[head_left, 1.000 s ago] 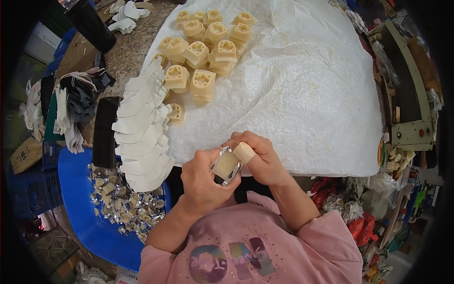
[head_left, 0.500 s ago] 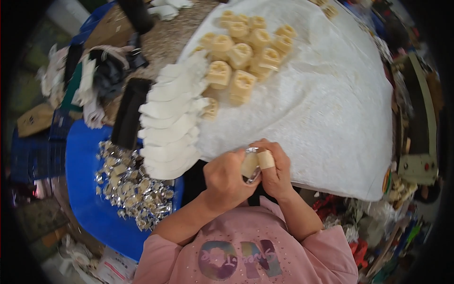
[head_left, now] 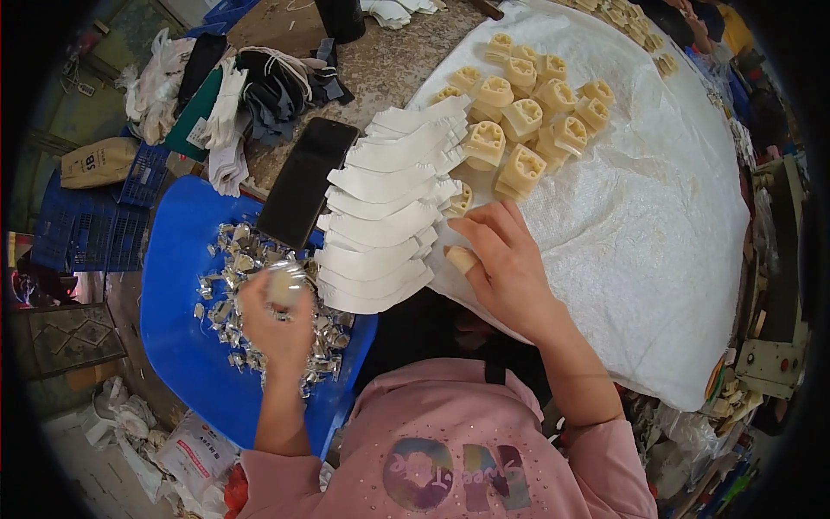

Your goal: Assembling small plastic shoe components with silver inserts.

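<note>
Over the blue bin (head_left: 169,285), my left hand (head_left: 282,330) is blurred by motion and grips a silver-edged, cream-faced piece (head_left: 286,284). Many similar shiny pieces (head_left: 232,316) lie in the bin under it. My right hand (head_left: 512,281) is empty, fingers apart, with a tan wrap (head_left: 462,259) around the thumb. Its fingertips hover by the row of overlapping white curved sheets (head_left: 376,229) and a small cream molded block (head_left: 460,199). Just beyond, a pile of cream blocks (head_left: 522,170) with hollowed tops sits on the white woven sheet (head_left: 640,251).
A black phone-like slab (head_left: 309,182) lies between the bin and the white sheets. Gloves and cloths (head_left: 226,121) hang at the table's left edge, near blue crates (head_left: 104,229). More cream pieces (head_left: 627,22) lie at the far edge, where another person's hand (head_left: 696,30) shows.
My hands have parted. The left carried the silver-edged piece left over the bin; the right let go and reached forward toward the cream blocks. The view has shifted too.
</note>
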Demonstrator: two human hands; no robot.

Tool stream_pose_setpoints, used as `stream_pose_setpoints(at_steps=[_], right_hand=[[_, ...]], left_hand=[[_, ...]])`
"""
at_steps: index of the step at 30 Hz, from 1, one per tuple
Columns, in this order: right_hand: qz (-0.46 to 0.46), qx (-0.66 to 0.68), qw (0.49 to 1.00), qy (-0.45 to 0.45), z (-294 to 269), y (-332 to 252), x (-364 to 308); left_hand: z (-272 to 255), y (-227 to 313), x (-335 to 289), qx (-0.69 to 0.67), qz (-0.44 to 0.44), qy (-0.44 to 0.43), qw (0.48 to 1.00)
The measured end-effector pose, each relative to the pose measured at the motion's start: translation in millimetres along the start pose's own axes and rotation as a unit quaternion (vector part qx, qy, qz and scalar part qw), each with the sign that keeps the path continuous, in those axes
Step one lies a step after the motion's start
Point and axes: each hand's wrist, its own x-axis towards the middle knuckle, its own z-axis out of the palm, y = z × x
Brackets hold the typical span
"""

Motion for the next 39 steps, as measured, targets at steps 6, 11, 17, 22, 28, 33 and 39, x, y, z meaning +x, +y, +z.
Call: stream_pose_setpoints(at_steps=[6,11,17,22,28,33,39], right_hand=[[0.080,-0.041,0.996,-0.002,13,-6,17],[0.076,-0.087,0.993,-0.003,25,0,22],[-0.049,0.042,0.998,0.001,21,-18,31],[0.037,0.418,0.905,-0.071,-5,-48,32],[0.074,0.623,0.777,0.045,-30,-37,6],[0.164,0.600,0.783,-0.007,-31,-8,-28],[0.163,0.170,0.963,0.126,-43,35,-15]], left_hand=[[-32,-25,9,0.285,0.072,0.088,0.952],[8,45,12,-0.031,0.218,-0.063,0.973],[51,83,1,-0.102,0.335,-0.160,0.923],[51,69,-6,-0.057,0.303,-0.203,0.930],[30,93,13,-0.163,0.251,-0.264,0.917],[49,119,-3,-0.544,-0.132,-0.362,0.746],[69,128,1,-0.633,-0.239,-0.306,0.670]])
